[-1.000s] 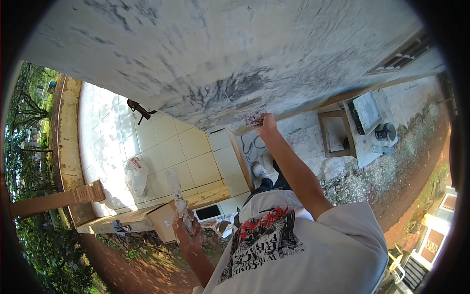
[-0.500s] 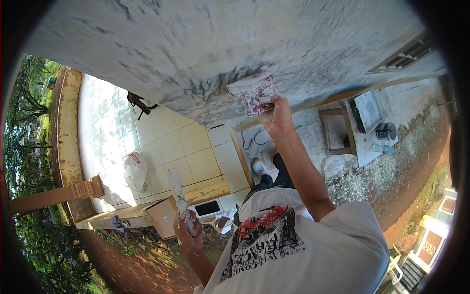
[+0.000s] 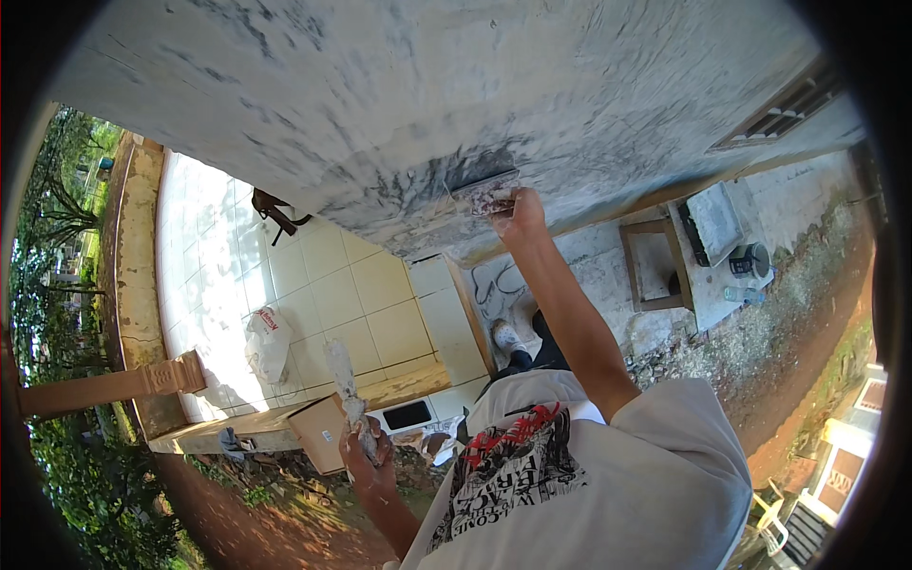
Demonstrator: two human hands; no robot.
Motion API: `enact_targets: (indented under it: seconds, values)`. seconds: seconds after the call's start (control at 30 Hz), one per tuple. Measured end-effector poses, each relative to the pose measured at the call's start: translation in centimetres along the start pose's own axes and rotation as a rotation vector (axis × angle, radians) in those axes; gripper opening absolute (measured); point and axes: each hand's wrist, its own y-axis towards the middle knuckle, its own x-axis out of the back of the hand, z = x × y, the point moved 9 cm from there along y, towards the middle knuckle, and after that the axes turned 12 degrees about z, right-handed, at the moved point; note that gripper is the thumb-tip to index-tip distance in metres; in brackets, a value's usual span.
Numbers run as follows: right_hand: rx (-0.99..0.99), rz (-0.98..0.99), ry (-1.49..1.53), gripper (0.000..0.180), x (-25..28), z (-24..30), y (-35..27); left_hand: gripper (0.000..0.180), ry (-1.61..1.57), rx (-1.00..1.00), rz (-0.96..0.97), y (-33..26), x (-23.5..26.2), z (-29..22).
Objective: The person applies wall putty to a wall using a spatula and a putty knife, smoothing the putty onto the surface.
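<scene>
My right hand (image 3: 521,215) is closed on a wide, flat putty scraper (image 3: 486,194), its reddish face smeared with white. The blade's far edge meets the grey-white wall (image 3: 380,104), which carries dark streaks and patches of filler. Lower down and to the left, my left hand (image 3: 367,445) grips a putty knife (image 3: 342,375) by its handle. Its narrow blade points up and away from me, caked in white paste and touching nothing. Both hands have white residue on them.
At right stands a low bench (image 3: 703,309) with a tray (image 3: 714,220), a dark tub (image 3: 749,260) and a bottle (image 3: 744,294). A cardboard box (image 3: 321,432), a dark-screened device (image 3: 407,414) and a plastic bag (image 3: 269,344) lie left, by a ledge and tiled floor (image 3: 370,285).
My right hand has moved slightly left and nearer me along the wall; the scraper has tilted and now shows less of its face. My left hand still holds the putty knife, barely moved.
</scene>
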Motion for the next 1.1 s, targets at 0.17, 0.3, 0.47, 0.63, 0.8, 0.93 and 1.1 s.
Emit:
enact_targets:
  seconds: [0.17, 0.3, 0.47, 0.63, 0.8, 0.93, 1.1]
  values:
    - [0.034, 0.185, -0.029, 0.045, 0.2, -0.2, -3.2, 0.038, -0.031, 0.033, -0.047, 0.0, 0.9, 0.6]
    - [0.012, 0.003, -0.002, 0.036, 10.6, -2.9, 3.4, 0.037, -0.002, 0.057, -0.016, 0.9, -0.4, 0.5]
    - [-0.001, -0.188, 0.019, 0.032, 7.9, -2.5, 4.2, 0.036, 0.003, 0.022, -0.058, 0.7, -0.5, -0.4]
    - [0.034, 0.007, 0.036, 0.031, 3.8, -1.8, 2.3, 0.034, -0.006, 0.025, -0.049, 1.2, -0.3, 0.0]
    - [0.030, -0.001, 0.015, 0.031, 2.8, -0.7, 1.0, 0.034, -0.008, 0.045, -0.001, 1.6, -0.7, 0.0]
    - [0.171, 0.240, 0.038, 0.035, -2.9, 1.1, -5.2, 0.035, -0.001, 0.031, -0.019, 1.1, 0.1, -0.2]
    - [1.007, 0.287, -1.111, 0.046, -6.1, 4.7, -11.2, 0.037, 0.000, 0.038, 0.017, 1.2, 0.4, 0.3]
